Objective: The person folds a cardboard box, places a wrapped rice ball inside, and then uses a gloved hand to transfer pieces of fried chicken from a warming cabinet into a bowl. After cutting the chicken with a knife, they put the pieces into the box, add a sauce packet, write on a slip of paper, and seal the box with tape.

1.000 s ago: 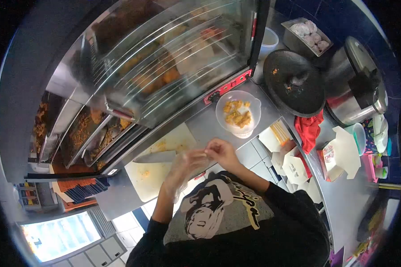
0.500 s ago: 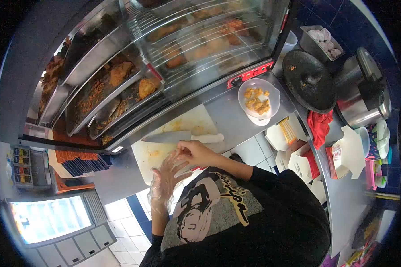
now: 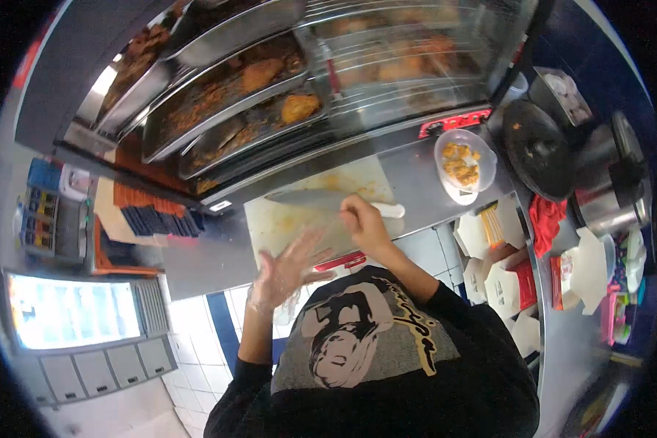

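Note:
A clear plastic glove covers my left hand, whose fingers are spread above the near edge of the cutting board. My right hand is closed, its thumb against curled fingers, a little to the right and apart from the left. Whether anything sits in that grip is hidden. Just behind it a large knife lies on the board, its white handle pointing right. Yellow-orange smears mark the board. Part of something red shows at the near edge below my hands.
Behind the board stands a heated display cabinet with trays of fried food. To the right are a bowl of orange pieces on a white scale, open food boxes, a black stone mortar and a steel pot.
My right hand has drawn away from the gloved left hand, and the left fingers have spread wider. The view has shifted, so the surroundings sit further right.

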Motion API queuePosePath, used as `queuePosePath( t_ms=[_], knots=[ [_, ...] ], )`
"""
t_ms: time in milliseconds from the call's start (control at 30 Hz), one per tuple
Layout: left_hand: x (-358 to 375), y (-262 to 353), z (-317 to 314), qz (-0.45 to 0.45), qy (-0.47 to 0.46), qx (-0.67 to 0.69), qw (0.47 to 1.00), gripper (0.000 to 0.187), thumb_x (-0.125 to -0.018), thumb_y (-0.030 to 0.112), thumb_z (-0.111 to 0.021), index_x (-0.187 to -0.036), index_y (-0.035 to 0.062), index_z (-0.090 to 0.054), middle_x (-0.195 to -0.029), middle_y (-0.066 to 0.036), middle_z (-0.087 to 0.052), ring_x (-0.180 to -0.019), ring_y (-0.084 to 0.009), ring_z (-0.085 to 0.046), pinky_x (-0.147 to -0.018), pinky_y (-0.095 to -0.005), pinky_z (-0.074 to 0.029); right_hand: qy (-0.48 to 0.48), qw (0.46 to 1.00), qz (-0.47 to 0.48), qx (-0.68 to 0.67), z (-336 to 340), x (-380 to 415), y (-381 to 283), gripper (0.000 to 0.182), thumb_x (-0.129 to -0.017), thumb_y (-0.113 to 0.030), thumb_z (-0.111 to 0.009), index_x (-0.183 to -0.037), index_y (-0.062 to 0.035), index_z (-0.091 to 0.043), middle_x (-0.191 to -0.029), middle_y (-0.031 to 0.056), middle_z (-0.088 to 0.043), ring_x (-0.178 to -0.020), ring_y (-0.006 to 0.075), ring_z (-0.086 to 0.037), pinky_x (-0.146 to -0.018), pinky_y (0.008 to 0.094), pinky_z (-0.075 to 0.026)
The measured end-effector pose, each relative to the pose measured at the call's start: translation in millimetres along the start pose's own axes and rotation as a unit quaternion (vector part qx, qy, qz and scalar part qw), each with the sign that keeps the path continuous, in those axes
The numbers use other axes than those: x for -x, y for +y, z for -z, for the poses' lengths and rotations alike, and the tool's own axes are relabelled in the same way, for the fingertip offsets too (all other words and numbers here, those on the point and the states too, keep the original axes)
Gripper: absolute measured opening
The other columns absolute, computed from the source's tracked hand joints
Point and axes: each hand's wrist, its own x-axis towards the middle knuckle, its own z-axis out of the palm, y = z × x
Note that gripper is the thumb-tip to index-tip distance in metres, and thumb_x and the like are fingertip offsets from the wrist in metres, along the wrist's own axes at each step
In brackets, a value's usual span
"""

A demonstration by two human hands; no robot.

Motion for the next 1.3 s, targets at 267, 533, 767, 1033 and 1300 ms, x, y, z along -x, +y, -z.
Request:
queuePosePath(
  t_ms=[267,533,767,1033,1300],
  knots=[
    [-6.3,3.9,-4.0,-0.093,0.063,0.153,0.982,0.092,-0.08,0.078,-0.025,-0.148,0.0162,-0.016,-0.152,-0.016,-0.011,-0.136,-0.0409,-0.021,-0.101,-0.0674,-0.024,-0.149,0.957,-0.137,-0.208,-15.1,9.8,-13.7,0.01,-0.089,-0.007,-0.059,-0.095,-0.0038,-0.053,-0.087,0.0006,-0.058,-0.079,0.0083,-0.055,-0.07,0.0234,-0.047],
    [18.6,3.2,13.6,-0.063,0.043,0.177,0.981,0.094,-0.081,0.077,-0.025,-0.146,0.0106,-0.019,-0.149,-0.017,-0.023,-0.138,-0.0341,-0.02,-0.111,-0.0559,-0.015,-0.095,0.979,-0.145,-0.109,2.5,-25.1,32.8,0.011,-0.087,-0.007,-0.06,-0.097,-0.0032,-0.056,-0.083,0.0001,-0.059,-0.075,0.008,-0.056,-0.067,0.0233,-0.047],
    [15.1,-10.3,17.3,0.005,0.052,0.099,0.994,0.086,-0.086,0.071,-0.026,-0.145,0.0093,-0.023,-0.148,-0.014,-0.027,-0.136,-0.0329,-0.026,-0.112,-0.0504,-0.016,-0.116,0.956,0.211,0.169,-33.2,-33.4,-73.7,0.026,-0.079,-0.016,-0.066,-0.103,-0.0084,-0.059,-0.099,0.0044,-0.066,-0.08,0.0193,-0.059,-0.085,0.035,-0.036],
    [20.2,-27.0,16.9,0.033,0.047,0.155,0.986,0.08,-0.088,0.067,-0.031,-0.146,0.0133,-0.021,-0.146,-0.015,-0.03,-0.135,-0.0337,-0.029,-0.111,-0.0497,-0.02,-0.09,0.957,0.163,0.222,-39.4,-43.3,-56.3,0.01,-0.074,-0.009,-0.064,-0.083,-0.0109,-0.066,-0.083,0.0027,-0.066,-0.089,0.021,-0.058,-0.092,0.0401,-0.029],
    [17.7,-36.1,28.4,0.042,0.034,0.086,0.995,0.079,-0.089,0.067,-0.029,-0.147,0.0143,-0.017,-0.147,-0.015,-0.029,-0.134,-0.0347,-0.03,-0.11,-0.0496,-0.022,-0.292,0.895,0.229,0.248,-56.8,-43.6,-58.7,0.015,-0.073,-0.004,-0.059,-0.084,-0.0122,-0.064,-0.077,-0.0007,-0.064,-0.084,0.0186,-0.057,-0.097,0.0442,-0.021]
  ],
)
